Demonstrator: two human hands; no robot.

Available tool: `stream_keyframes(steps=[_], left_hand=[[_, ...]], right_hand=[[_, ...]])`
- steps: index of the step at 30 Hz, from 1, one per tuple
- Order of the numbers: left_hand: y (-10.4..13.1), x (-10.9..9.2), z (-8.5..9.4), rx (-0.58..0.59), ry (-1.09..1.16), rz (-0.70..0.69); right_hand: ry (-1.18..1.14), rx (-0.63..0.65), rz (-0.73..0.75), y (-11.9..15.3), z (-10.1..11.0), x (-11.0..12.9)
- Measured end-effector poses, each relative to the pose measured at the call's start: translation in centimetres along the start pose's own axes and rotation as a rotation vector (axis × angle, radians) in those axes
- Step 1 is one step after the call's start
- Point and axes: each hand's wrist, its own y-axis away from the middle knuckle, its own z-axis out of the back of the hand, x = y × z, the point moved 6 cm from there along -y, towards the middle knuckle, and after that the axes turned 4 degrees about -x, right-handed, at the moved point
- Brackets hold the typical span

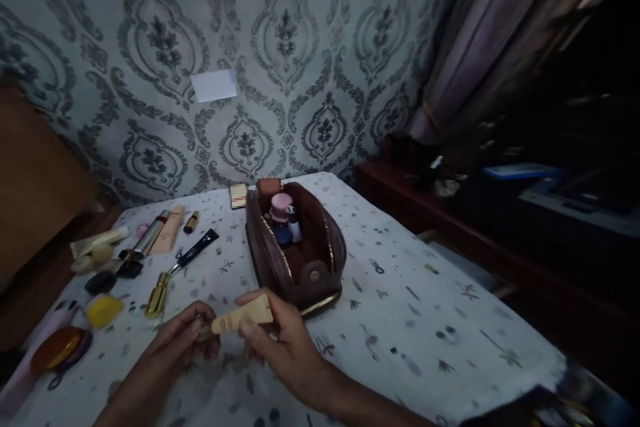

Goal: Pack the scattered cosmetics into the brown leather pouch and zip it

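Note:
A small cream-coloured squeeze tube [245, 315] lies tilted between my hands, low in front of the brown bag. My right hand [285, 340] grips its flat crimped end between thumb and fingers. Closed at the narrow cap end is my left hand [183, 333], its fingers partly hiding the cap; whether the cap is on cannot be made out. Just beyond stands the brown toiletry bag [267, 260], unzipped. Inside it are a pink-lidded jar [281, 205], a small bottle [293, 225] and a dark blue round item [283, 235].
Cosmetics lie along the left: a gold bottle [157, 295], a black tube [195, 250], a peach tube [170, 230], a yellow round item [104, 310] and an amber compact [57, 349]. A small box [239, 196] sits beside the bag. Patterned cloth [400, 320] covers the table; a wall rises behind.

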Motion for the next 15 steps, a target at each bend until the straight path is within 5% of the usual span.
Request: stream_keyframes(steps=[5,11,15], left_hand=[[-1.2,-2.0,-2.2,-0.067,-0.364,-0.136],[-2.2,-9.1,-7.2,-0.279,-1.031,-0.671],[-3.0,-11.2,-10.1,-0.385,-1.624,-0.924]], right_hand=[[0.115,-0.094,0.098,1.8,3.1,2.6],[0.197,-0.239,0.219,3.6,8.0,5.8],[0.270,-0.374,0.327,4.3,10.9,7.6]])
